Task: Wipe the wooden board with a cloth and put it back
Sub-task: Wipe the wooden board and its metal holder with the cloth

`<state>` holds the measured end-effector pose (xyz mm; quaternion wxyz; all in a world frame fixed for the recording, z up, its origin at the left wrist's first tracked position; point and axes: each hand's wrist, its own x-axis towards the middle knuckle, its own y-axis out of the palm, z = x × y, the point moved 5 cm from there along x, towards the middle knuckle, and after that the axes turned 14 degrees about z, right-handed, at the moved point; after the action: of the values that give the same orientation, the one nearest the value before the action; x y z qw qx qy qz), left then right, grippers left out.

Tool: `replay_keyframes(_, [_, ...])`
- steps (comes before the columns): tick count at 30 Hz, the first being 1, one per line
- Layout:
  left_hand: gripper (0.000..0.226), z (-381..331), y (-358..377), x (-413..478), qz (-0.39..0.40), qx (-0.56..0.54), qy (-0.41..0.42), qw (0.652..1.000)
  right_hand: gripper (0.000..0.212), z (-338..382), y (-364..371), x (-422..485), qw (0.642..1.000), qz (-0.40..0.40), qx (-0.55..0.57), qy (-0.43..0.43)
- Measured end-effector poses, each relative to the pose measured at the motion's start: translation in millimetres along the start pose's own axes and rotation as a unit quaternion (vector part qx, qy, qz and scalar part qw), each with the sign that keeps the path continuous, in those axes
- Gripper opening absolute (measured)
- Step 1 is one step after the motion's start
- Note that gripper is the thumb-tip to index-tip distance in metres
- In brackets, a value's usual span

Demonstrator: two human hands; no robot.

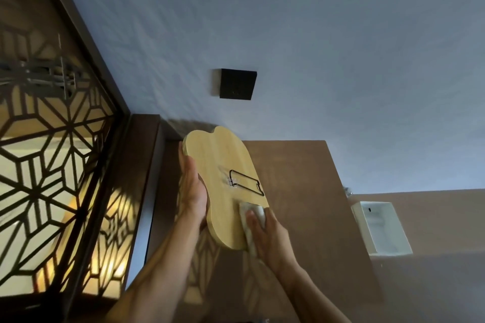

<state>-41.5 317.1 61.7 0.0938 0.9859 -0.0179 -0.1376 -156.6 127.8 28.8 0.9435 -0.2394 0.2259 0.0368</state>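
A pale wooden board (220,165) with a lobed outline is held up in front of the wall, tilted. A black wire loop (246,182) is fixed to its face. My left hand (193,189) grips the board's left edge, fingers flat along it. My right hand (265,233) presses a folded whitish cloth (252,217) against the board's lower right part. The far side of the board is hidden.
A black square plate (237,84) is mounted on the blue-grey wall above the board. A brown panel (301,191) lies behind the board. A lattice screen (52,152) with warm light stands at the left. A white box-shaped fixture (380,228) is at the right.
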Motion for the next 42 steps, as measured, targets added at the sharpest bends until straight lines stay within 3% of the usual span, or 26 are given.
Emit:
replay_keyframes(3, [0.057, 3.4, -3.5, 1.0, -0.004, -0.025, -0.008, 1.000, 0.050, -43.4, -17.8, 7.8, 0.999, -0.004, -0.016, 0.049])
replay_keyframes(6, [0.055, 4.0, -7.0, -1.0, -0.014, 0.017, -0.002, 1.000, 0.048, -79.3, -34.2, 12.9, 0.989, -0.015, -0.096, 0.107])
replay_keyframes(10, [0.062, 10.5, -9.4, 2.5, -0.013, 0.007, -0.030, 0.999, 0.038, -79.8, -54.4, 10.5, 0.970, -0.065, -0.189, 0.138])
replay_keyframes(13, [0.062, 12.8, -11.0, 2.4, -0.024, 0.013, -0.026, 0.999, 0.047, -33.2, -39.2, 2.5, 0.992, -0.084, -0.076, 0.057])
replay_keyframes(15, [0.061, 14.5, -13.1, 1.7, -0.039, 0.022, -0.024, 0.999, 0.054, 6.4, -7.0, -4.8, 0.999, -0.038, -0.005, -0.017])
replay_keyframes(19, [0.064, 18.2, -15.2, 2.4, -0.033, 0.007, -0.024, 0.999, 0.047, 37.6, 34.1, -7.2, 0.994, 0.013, -0.028, -0.108])
replay_keyframes(24, [0.057, 13.4, -11.6, 1.4, -0.026, -0.010, -0.003, 1.000, 0.042, -42.2, -7.3, 17.6, 0.999, -0.023, -0.026, 0.026])
replay_keyframes(27, [0.054, 4.4, -6.1, -1.8, -0.011, -0.005, 0.019, 1.000, 0.041, -87.5, -39.7, 25.2, 0.986, -0.032, -0.109, 0.119])
replay_keyframes(30, [0.051, -2.5, 0.0, -2.4, -0.001, 0.008, 0.034, 0.999, 0.035, -85.0, -60.4, 29.2, 0.975, -0.058, -0.160, 0.146])
replay_keyframes(33, [0.052, 0.3, -1.3, 1.7, -0.014, 0.016, 0.026, 0.999, 0.039, -31.0, -50.7, 33.0, 0.994, -0.072, -0.063, 0.059])
replay_keyframes(37, [0.057, 1.3, -2.5, -1.0, 0.000, -0.039, 0.040, 0.998, 0.049, 56.4, 6.6, 23.8, 0.997, 0.032, 0.001, -0.074])
replay_keyframes(39, [0.054, 0.6, -2.6, -2.0, 0.007, -0.059, 0.045, 0.997, 0.049, 68.9, 25.8, 21.1, 0.994, 0.057, -0.018, -0.095])
replay_keyframes(42, [0.049, -4.2, -1.7, -3.3, -0.006, -0.019, 0.039, 0.999, 0.051, 46.5, 15.5, 30.2, 0.996, 0.029, -0.049, -0.072])
